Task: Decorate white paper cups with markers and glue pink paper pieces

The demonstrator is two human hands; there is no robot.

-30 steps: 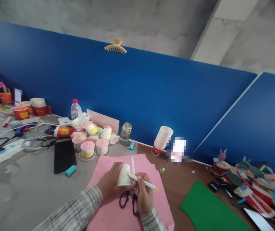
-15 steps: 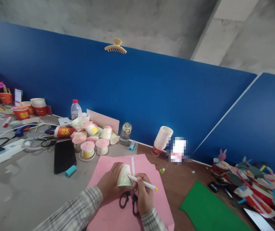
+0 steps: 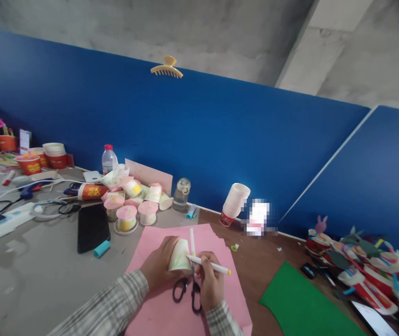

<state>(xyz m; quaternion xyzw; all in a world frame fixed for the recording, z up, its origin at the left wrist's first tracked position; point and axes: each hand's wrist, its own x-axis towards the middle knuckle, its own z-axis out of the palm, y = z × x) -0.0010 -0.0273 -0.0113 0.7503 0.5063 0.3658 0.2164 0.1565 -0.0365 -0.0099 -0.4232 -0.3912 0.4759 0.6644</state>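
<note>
concrete wall (image 3: 80, 28): rising bare and grey behind | concrete beam (image 3: 320, 51): slanting, paler, at upper right | blue partition (image 3: 220, 126): spanning the view, a pale seam (image 3: 328, 162) cutting diagonally | tabletop: showing grey (image 3: 45, 275) leftward, brown (image 3: 255, 266) rightward | light: leaving a soft sheen mid-partition

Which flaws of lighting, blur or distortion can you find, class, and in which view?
Head view: a pixelated white patch covers the area right of the tilted cup stack; same view: the top-right corner falls dark; same view: the pattern on the held cup looks soft, fine detail unclear.
</note>
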